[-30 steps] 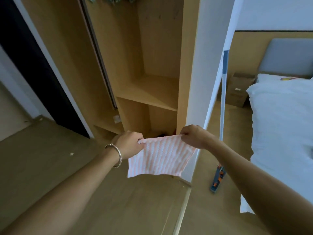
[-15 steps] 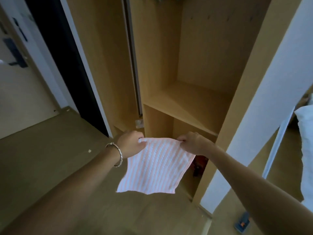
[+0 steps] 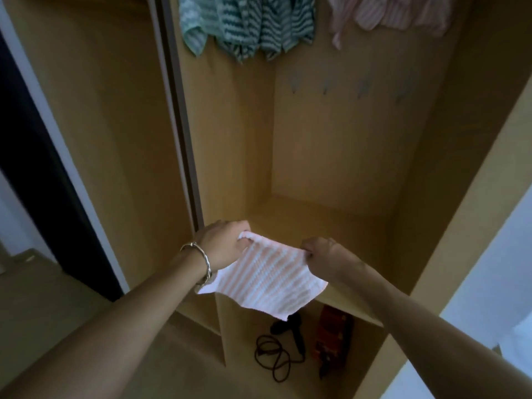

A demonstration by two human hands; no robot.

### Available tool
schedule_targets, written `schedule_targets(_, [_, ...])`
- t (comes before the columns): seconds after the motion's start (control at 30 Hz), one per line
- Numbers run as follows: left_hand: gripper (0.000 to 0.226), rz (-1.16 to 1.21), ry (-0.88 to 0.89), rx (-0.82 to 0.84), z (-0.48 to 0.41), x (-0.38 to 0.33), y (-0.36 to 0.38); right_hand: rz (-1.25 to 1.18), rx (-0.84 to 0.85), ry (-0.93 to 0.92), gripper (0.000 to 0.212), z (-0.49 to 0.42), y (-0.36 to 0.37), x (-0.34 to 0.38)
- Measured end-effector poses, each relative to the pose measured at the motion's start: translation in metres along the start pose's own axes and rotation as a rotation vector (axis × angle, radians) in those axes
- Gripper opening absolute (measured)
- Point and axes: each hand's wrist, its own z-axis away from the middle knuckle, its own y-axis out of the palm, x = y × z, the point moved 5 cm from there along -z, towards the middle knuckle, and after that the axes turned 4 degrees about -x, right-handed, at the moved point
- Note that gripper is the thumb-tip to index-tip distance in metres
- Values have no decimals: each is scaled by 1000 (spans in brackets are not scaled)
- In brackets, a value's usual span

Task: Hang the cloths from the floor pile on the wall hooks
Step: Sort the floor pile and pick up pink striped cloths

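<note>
Wooden wardrobe alcove, with one pink-striped cloth held in front of its shelf.
Left hand and right hand each pinch an upper corner, fingers curled. The cloth hangs slack between them, so it is judged light, soft and limp, best taken by a corner or the top hem. Four bare hooks line the back panel. Above, green striped cloths and pink cloths already hang, their number unclear at the frame edge.
</note>
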Motion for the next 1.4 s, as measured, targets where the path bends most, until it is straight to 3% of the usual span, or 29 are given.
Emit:
schedule_targets(0.23, [14,-143,125,-154,-113,-37,-54,-189,-118,107,23,-80,-68,-45])
schedule_targets(0.53, [22,-247,143,-285,-228,-50,-102,-458,-353,-22,12,-190,-142,-58])
schedule_targets(0.7, [20,-243,96,-326,-281,-42,-95,-475,-301,-46,24,-245,-145,-75])
schedule_targets(0.83, [26,-73,70,-368,-322,-27,-92,-527,-236,-60,44,-278,-141,-89])
schedule_targets(1.0, [28,100,132,-328,-383,-21,-66,-312,-294,-20,39,-317,-146,-118])
schedule_targets(1.13, [14,257,249,-246,-435,-27,-52,-228,-330,90,41,-336,-165,-146])
schedule_targets(1.27, [19,371,393,-205,-477,-40,-40,-193,-427,184,33,-345,-192,-169])
schedule_targets(1.4, [33,325,398,-280,-507,-37,-18,-194,-418,242,31,-362,-189,-180])
